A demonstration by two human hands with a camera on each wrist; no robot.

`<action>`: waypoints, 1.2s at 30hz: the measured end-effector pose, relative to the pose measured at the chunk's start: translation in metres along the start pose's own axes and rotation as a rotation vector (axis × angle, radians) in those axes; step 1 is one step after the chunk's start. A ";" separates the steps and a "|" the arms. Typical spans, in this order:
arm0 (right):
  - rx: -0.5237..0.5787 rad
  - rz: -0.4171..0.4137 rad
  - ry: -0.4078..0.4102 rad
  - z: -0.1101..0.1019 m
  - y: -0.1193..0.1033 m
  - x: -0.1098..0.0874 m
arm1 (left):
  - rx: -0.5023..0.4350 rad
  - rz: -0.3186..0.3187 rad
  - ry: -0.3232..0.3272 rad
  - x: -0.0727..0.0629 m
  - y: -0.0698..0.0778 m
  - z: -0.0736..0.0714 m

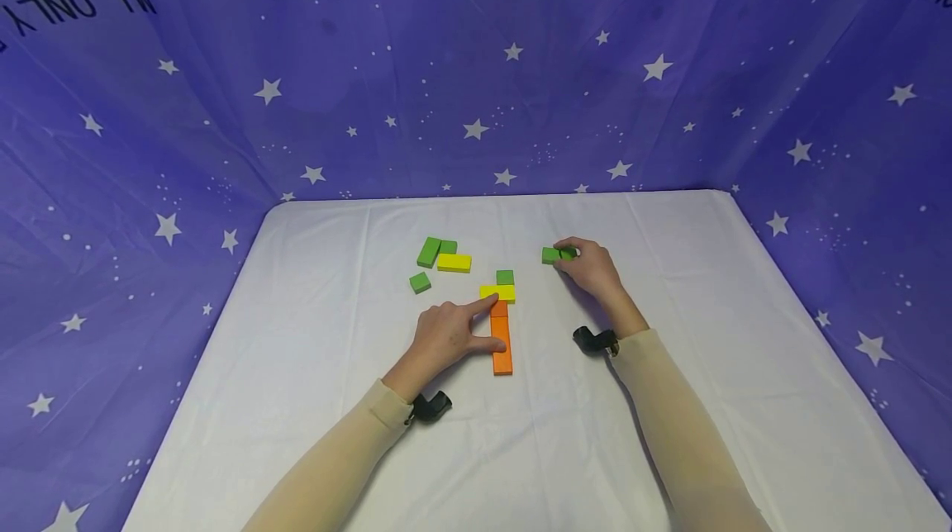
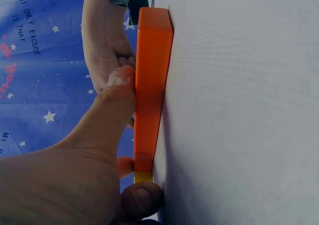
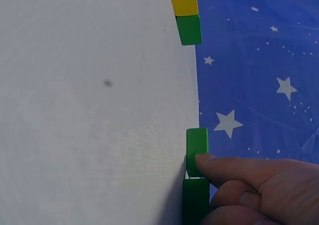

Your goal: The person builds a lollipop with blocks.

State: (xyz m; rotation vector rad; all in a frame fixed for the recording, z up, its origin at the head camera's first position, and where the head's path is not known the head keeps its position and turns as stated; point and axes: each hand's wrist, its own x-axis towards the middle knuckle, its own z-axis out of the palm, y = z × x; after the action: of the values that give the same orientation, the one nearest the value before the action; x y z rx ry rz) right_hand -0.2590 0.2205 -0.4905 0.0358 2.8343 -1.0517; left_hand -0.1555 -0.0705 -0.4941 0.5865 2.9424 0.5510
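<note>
A line of blocks runs down the middle of the table: a green block at the far end, a yellow block crosswise, a short orange block and a long orange block. My left hand spans this line, thumb against the long orange block and index fingertip on the yellow one. Farther right, my right hand pinches at a pair of green blocks lying end to end. In the right wrist view its index fingertip rests on one green block, with the darker green block beside the curled fingers.
Left of the line lie a green block, another green block behind it, a yellow block and a small green block. A white cloth covers the table. Purple star-printed curtains stand behind and at both sides.
</note>
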 end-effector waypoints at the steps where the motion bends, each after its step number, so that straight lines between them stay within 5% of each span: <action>1: 0.000 0.000 0.000 0.000 0.000 0.000 | 0.001 -0.001 0.000 0.000 0.000 0.000; 36: 0.125 -0.075 0.000 0.002 -0.030 -0.003 | 0.013 0.010 0.002 -0.001 0.001 -0.003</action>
State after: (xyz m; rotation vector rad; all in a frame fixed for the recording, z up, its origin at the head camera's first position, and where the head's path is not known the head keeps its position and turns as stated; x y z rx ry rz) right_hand -0.2574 0.1967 -0.4718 -0.0594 2.7861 -1.2427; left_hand -0.1548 -0.0707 -0.4908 0.6033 2.9488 0.5348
